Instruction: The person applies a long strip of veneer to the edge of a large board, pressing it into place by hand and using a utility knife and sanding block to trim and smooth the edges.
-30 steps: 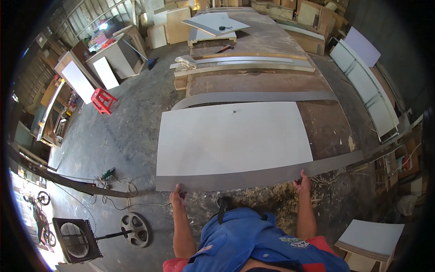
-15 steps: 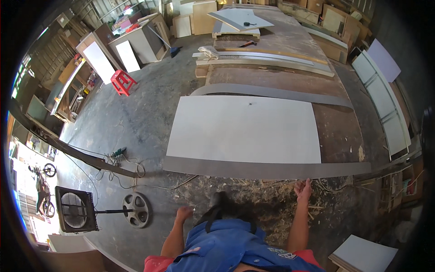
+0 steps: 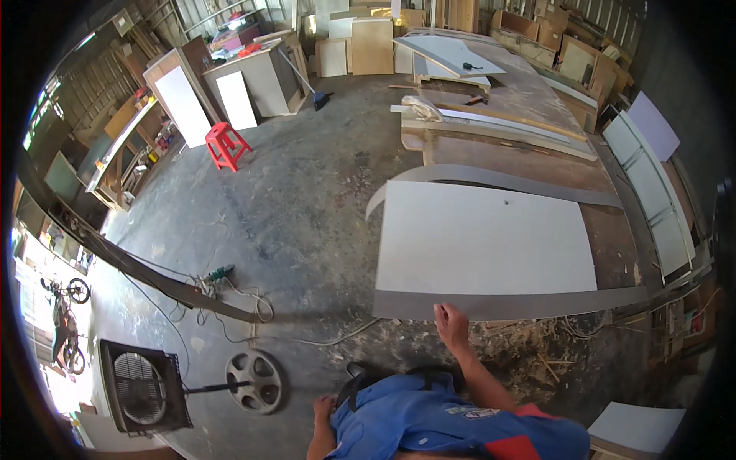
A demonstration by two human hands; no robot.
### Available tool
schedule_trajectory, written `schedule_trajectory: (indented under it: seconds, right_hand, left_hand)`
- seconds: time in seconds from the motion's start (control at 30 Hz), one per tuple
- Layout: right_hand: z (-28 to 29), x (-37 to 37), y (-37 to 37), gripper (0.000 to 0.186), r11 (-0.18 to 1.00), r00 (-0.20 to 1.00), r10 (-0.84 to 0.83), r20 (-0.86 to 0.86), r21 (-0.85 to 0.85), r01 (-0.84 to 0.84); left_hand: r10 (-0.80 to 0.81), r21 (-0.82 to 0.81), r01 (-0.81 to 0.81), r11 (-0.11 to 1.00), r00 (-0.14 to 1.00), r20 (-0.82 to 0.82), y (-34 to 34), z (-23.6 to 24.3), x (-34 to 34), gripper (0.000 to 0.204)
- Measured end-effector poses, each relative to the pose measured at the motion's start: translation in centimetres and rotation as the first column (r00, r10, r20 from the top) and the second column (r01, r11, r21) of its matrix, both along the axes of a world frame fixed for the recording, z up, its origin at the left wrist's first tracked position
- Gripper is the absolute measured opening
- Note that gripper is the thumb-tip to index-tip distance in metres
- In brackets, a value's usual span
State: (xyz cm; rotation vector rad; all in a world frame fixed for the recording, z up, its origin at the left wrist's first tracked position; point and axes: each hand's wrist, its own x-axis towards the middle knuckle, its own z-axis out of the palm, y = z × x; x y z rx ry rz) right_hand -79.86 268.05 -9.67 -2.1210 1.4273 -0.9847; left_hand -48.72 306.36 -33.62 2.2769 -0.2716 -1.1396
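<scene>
A large white panel (image 3: 483,241) lies on the brown worktable in front of me. Along its near edge runs a long grey strip (image 3: 506,304), flat and reaching past the panel's right end. My right hand (image 3: 452,326) is raised at the strip's near edge, its fingers curled and the fingertips overlapping the strip; whether they touch it I cannot tell. Down by my left side, my left hand (image 3: 325,406) is loosely closed, and what it holds, if anything, is hidden. Behind the panel a second grey strip (image 3: 491,178) lies with its left end curving over the table edge.
Long boards (image 3: 506,130) lie across the table farther back. To my left stand a fan (image 3: 142,387) on a round base (image 3: 254,382) and a red stool (image 3: 227,146). A cable (image 3: 307,340) crosses the floor, and stacked white boards (image 3: 640,429) are at lower right.
My view has turned left, so the table appears farther right. My right hand has moved left along the strip's near edge. The left hand has dropped closer to my body.
</scene>
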Motion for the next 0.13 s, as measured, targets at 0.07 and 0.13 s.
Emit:
schedule_trajectory:
  seconds: [0.07, 0.13]
  right_hand:
    - [0.2, 5.0, -2.5, 0.035, 0.999, 0.999, 0.031, -0.041, -0.012, -0.032]
    - [0.7, 9.4, -4.2, 0.034, 0.998, 0.999, 0.016, -0.037, 0.069, -0.014]
  left_hand:
    - [0.341, -0.081, -0.373, 0.924, 0.902, -0.265, 3.0, 0.0, 5.6, 0.038]
    - [0.082, -0.201, -0.097, 0.975, 0.993, -0.082, 6.5, 0.3, 10.9, 0.041]
